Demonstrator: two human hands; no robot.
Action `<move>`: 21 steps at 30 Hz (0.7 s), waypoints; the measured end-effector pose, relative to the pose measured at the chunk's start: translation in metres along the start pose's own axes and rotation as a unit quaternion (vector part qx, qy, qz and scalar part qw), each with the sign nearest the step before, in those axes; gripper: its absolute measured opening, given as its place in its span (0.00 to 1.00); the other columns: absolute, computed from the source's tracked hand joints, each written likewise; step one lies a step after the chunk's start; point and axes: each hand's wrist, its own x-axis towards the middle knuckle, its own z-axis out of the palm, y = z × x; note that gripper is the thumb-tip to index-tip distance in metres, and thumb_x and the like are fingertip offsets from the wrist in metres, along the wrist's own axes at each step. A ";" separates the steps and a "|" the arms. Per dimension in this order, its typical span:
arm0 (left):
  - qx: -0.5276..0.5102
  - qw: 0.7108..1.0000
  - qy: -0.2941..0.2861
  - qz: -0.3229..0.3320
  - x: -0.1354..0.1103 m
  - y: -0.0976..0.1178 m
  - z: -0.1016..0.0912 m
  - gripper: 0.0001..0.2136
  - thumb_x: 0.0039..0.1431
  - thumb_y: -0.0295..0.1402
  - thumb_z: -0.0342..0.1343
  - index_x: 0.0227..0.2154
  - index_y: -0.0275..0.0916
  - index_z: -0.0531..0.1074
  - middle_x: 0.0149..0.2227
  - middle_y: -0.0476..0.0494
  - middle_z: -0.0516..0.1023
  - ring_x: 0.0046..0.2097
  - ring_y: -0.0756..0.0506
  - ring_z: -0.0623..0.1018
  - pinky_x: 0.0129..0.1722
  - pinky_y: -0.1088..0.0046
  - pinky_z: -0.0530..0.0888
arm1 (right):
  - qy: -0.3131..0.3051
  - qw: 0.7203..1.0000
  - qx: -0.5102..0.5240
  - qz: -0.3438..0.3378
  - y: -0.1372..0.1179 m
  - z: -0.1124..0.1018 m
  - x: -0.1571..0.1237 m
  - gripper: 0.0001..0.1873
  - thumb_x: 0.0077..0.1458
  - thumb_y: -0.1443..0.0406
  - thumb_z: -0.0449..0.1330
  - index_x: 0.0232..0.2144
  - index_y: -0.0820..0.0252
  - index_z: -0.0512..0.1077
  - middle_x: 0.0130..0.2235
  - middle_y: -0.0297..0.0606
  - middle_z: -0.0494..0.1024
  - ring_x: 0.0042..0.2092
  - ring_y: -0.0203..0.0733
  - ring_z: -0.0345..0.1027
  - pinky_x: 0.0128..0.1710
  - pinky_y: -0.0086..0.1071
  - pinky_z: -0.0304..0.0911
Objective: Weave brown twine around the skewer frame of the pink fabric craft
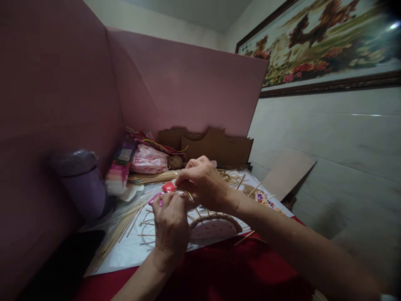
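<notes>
My left hand (171, 223) is closed, its fingertips bent together beside a magenta packet (155, 200). My right hand (205, 184) is raised just above and to the right, with thumb and fingers pinched. What either hand pinches is hidden or too small to name; a clear, shiny bit shows between them. A red packet (169, 187) lies just behind the fingers. Below the right hand rests a half-round piece (214, 228) of pale fabric with pink dots, edged with brown twine, and thin sticks radiate from its rim. My left hand partly covers its left side.
Long thin sticks (120, 232) lie along the left of the white sheet (125, 256). A ball of brown twine (175, 162), a dotted bag (149, 159) and cardboard (216, 146) stand behind. A purple bin (83, 188) is left; a patterned piece (266, 200) lies right.
</notes>
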 end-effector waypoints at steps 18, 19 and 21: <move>-0.124 0.986 -0.015 -0.114 -0.001 0.005 -0.001 0.08 0.52 0.18 0.49 0.28 0.39 0.63 0.30 0.45 0.69 0.36 0.43 0.68 0.38 0.65 0.61 | -0.020 0.999 0.025 -0.003 -0.006 -0.002 0.000 0.02 0.46 0.67 0.61 0.26 0.59 0.74 0.26 0.34 0.72 0.32 0.37 0.61 0.38 0.34 0.48; -0.130 0.984 -0.012 -0.122 -0.001 0.005 -0.001 0.08 0.52 0.18 0.49 0.28 0.39 0.63 0.30 0.46 0.69 0.36 0.43 0.68 0.38 0.65 0.61 | -0.020 0.999 0.025 -0.004 -0.006 -0.002 0.000 0.02 0.47 0.67 0.60 0.26 0.59 0.74 0.26 0.34 0.72 0.32 0.37 0.61 0.38 0.34 0.48; -0.139 0.981 -0.007 -0.134 -0.001 0.006 -0.002 0.08 0.52 0.19 0.50 0.27 0.39 0.64 0.29 0.47 0.70 0.36 0.43 0.68 0.37 0.66 0.61 | -0.022 0.999 0.026 -0.006 -0.006 -0.002 0.001 0.02 0.47 0.66 0.60 0.26 0.59 0.74 0.27 0.35 0.72 0.33 0.37 0.61 0.38 0.33 0.48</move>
